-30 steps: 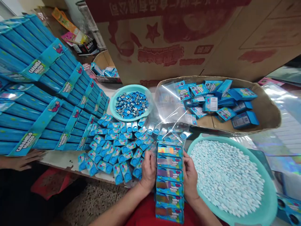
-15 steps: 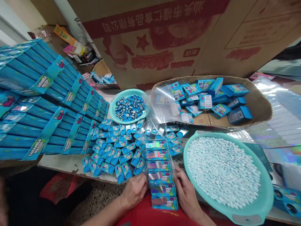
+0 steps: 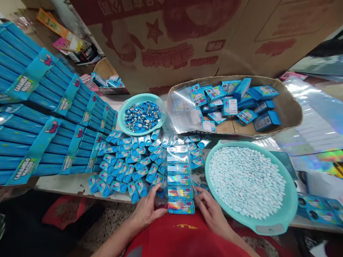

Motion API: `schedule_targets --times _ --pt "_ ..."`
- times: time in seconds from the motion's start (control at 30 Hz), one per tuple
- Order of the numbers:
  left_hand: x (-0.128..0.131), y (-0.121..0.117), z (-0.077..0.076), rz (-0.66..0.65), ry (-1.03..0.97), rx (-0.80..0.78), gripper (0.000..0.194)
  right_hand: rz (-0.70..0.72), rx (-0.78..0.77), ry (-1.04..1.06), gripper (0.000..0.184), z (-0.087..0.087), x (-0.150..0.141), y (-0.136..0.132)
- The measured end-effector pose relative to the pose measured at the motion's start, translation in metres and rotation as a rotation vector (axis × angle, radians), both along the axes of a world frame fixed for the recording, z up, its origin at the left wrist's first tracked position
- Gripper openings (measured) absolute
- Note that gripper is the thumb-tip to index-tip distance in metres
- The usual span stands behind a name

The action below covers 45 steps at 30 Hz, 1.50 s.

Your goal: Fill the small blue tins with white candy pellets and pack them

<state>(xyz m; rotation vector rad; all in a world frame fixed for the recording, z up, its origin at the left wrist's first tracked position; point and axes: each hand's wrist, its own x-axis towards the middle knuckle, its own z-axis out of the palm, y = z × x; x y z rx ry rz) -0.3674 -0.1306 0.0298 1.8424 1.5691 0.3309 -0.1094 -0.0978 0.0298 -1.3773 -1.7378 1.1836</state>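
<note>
A clear plastic sleeve holds a column of small blue candy tins (image 3: 180, 192) in front of my red top. My left hand (image 3: 147, 210) is at the sleeve's left edge, thumb and forefinger curved around the loose plastic. On the other side, my right hand (image 3: 211, 210) has its fingers bent against the right edge of the sleeve. Many loose blue tins (image 3: 128, 171) lie on the table to the left of the sleeve, each with a round recess at one end. Glare hides part of the sleeve's far end.
A turquoise basin (image 3: 252, 228) of pale blue candies stands at right. Behind are a smaller turquoise bowl (image 3: 122, 123) of metallic round pieces and a cut-down carton (image 3: 289, 117) with blue boxes. Packed blue display boxes (image 3: 37, 150) are stacked at left. A large cardboard box (image 3: 241, 50) blocks the back.
The view has shifted, showing more of my red top. The sleeve of tins now lies flatter and farther from me. My left hand's thumb and forefinger have spread wider along its edge.
</note>
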Motion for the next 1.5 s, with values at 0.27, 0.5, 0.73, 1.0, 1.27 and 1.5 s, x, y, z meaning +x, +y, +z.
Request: schedule_targets --times 0.27,0.5,0.73,1.0,1.27,1.5 --pt "0.033 0.0 -0.03 0.024 -0.033 0.384 0.053 -0.192 -0.189 0.116 0.027 0.003 -0.01 -0.009" --pt "0.042 0.009 -0.034 0.174 0.066 0.588 0.03 -0.094 0.002 -0.115 0.02 0.007 -0.019 0.001" --pt "0.044 0.021 -0.026 0.197 0.025 0.674 0.028 -0.087 0.031 -0.126 0.019 0.015 -0.018 0.008" --pt "0.041 0.028 -0.033 0.199 -0.015 0.593 0.043 -0.124 -0.019 -0.068 0.025 0.009 -0.02 0.01" --pt "0.032 0.036 -0.034 0.247 -0.067 0.662 0.02 -0.038 0.085 -0.102 0.017 0.023 -0.03 0.011" --pt "0.001 0.049 -0.025 0.302 -0.268 0.502 0.015 0.157 -0.082 -0.086 0.019 0.028 -0.028 0.012"
